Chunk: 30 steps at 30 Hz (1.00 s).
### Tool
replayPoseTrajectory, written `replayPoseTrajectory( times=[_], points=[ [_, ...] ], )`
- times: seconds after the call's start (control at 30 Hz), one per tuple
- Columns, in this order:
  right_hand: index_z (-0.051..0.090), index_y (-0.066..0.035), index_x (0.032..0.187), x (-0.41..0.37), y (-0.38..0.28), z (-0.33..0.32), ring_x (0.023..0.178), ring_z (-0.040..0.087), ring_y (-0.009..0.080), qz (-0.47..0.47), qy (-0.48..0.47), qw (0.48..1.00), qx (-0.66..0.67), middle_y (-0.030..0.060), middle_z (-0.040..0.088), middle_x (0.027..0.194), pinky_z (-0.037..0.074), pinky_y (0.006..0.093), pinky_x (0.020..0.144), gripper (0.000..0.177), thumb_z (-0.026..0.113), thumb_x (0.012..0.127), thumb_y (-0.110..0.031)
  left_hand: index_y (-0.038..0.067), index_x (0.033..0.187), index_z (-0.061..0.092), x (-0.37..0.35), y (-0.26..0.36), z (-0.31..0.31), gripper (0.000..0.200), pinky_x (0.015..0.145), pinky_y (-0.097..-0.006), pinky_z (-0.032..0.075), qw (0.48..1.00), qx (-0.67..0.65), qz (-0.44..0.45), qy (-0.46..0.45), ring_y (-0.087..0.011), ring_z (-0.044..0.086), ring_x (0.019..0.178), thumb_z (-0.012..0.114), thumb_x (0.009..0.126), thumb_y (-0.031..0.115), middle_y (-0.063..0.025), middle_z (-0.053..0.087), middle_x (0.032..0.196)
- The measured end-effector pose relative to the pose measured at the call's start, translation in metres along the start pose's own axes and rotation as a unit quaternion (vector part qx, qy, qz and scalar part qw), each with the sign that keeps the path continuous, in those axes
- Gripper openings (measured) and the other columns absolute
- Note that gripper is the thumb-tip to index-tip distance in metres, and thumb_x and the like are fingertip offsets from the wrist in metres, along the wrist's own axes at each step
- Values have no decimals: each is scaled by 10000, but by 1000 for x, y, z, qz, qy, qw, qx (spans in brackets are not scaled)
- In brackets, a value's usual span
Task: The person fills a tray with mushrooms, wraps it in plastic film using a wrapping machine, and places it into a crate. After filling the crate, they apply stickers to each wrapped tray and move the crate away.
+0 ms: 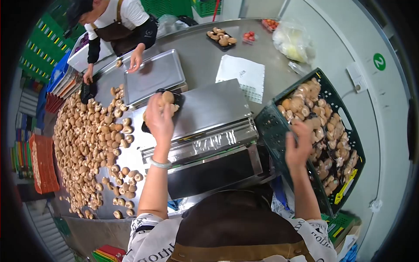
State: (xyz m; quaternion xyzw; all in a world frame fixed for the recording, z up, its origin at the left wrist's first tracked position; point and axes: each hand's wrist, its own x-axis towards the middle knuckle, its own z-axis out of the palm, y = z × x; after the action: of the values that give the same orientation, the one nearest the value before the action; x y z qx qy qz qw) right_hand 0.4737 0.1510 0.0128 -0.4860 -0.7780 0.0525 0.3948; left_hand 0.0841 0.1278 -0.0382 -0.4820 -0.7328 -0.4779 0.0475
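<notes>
While the left hand (159, 117) covers a black mushroom tray (180, 102) mid-frame, its grip hidden, the right hand (299, 147) hangs released over the mushroom crate (271, 126).

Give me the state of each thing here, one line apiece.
Left hand, on the black tray, grip hidden.
Right hand, on the crate rim, grip unclear.
Black tray, partly filled.
Crate, tilted, full of mushrooms.
Loose mushrooms, spread over the table.
Steel tray, flat, a co-worker's hand on it.
</notes>
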Motion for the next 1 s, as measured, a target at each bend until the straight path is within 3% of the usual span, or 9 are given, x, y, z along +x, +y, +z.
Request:
replayPoseTrajectory(
  times=[0.13, 0.2, 0.23, 0.37, 0.5, 0.67, 0.8, 0.87, 1.0],
  points=[
    [599, -4, 1043, 37, -56, 101, 1125, 519, 353, -183, -157, 964, 110, 141, 584, 1171, 407, 441, 965, 252, 656, 830, -125, 22, 1232, 579, 6, -84, -7, 440, 1028, -436, 368, 983, 150, -94, -42, -389, 482, 1213, 574, 916, 328, -211, 516, 1324],
    [596, -7, 1064, 54, -71, 159, 1163, 495, 347, -184, -184, 952, 160, 145, 562, 1214, 399, 441, 979, 273, 652, 850, -169, 24, 1196, 604, 1, -97, -1, 430, 1008, -427, 391, 982, 27, -141, -118, -384, 517, 1169, 594, 905, 340, -210, 566, 1256],
    [586, -9, 1090, 65, -82, 182, 1180, 484, 346, -158, -203, 947, 193, 150, 549, 1233, 398, 434, 986, 296, 644, 862, -188, 23, 1157, 626, -2, -95, 4, 401, 986, -422, 413, 990, 10, -113, -78, -375, 545, 1127, 613, 893, 326, -200, 603, 1191],
    [546, -8, 1190, 96, -98, 269, 1225, 462, 349, -99, -222, 941, 235, 164, 520, 1289, 389, 408, 1017, 402, 606, 910, -290, 51, 1148, 642, -2, -89, 11, 376, 974, -403, 431, 980, -42, -97, -169, -343, 555, 1120, 666, 847, 275, -161, 602, 1205],
    [515, 2, 1265, 81, -92, 302, 1298, 409, 355, 79, -363, 888, 270, 201, 455, 1380, 352, 413, 1065, 502, 565, 938, -375, 24, 1138, 631, 7, -76, 1, 354, 991, -358, 420, 955, -91, -31, -281, -304, 545, 1152, 667, 855, 234, -135, 582, 1232],
    [500, -3, 1283, 31, -95, 280, 1302, 405, 370, 122, -278, 911, 279, 215, 366, 1445, 344, 412, 1068, 492, 573, 940, -348, 30, 1161, 617, 16, -88, 16, 368, 1012, -359, 406, 909, -181, -42, -374, -278, 534, 1175, 635, 885, 272, -119, 572, 1254],
    [486, 18, 1283, 26, -86, 264, 1269, 448, 366, 153, -254, 907, 299, 218, 433, 1389, 355, 399, 1054, 499, 579, 938, -329, 24, 1089, 658, 15, -80, 28, 320, 966, -350, 439, 894, -384, -166, -162, -228, 579, 1094, 570, 947, 297, -89, 643, 1150],
    [488, 26, 1275, 28, -68, 246, 1268, 450, 365, 100, -258, 923, 269, 218, 470, 1355, 355, 398, 1055, 494, 578, 940, -325, 30, 1138, 639, 17, -96, 8, 409, 930, -310, 453, 910, -369, -168, -90, -167, 609, 1035, 446, 1009, 367, -80, 653, 1106],
    [584, -12, 1153, 18, -27, 168, 1152, 525, 321, 97, -215, 955, 182, 160, 598, 1173, 410, 381, 979, 345, 655, 882, -214, 35, 1030, 670, -20, -107, -65, 358, 772, -286, 478, 905, -299, -303, 7, -136, 599, 810, 507, 990, 352, -58, 676, 967]
  ],
)
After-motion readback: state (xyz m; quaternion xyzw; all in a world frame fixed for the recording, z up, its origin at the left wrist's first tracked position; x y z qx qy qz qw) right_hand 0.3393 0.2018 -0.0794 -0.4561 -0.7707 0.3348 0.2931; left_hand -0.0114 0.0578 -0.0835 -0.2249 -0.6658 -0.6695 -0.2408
